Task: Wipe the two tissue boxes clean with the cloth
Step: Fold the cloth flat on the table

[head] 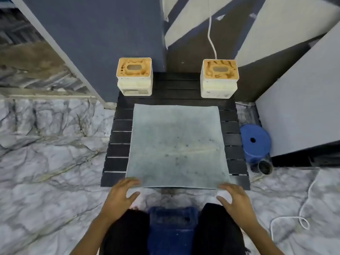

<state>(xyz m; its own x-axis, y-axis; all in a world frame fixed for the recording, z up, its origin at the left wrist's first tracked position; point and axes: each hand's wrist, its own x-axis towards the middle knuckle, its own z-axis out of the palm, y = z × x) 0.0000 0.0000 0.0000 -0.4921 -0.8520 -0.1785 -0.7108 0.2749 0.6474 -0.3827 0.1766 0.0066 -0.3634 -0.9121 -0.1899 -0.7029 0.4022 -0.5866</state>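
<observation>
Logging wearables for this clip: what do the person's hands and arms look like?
The left hand and right hand are bare: no gloves, and no ring, watch or bracelet visible. The forearms are bare as well, with no sleeve edge in view.

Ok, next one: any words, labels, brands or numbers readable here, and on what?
None can be read.
Left tissue box: brown smears on top, not letters; its front panel is too blurred to tell.
Right tissue box: brown smears only.
Cloth: dark specks, no print.
</observation>
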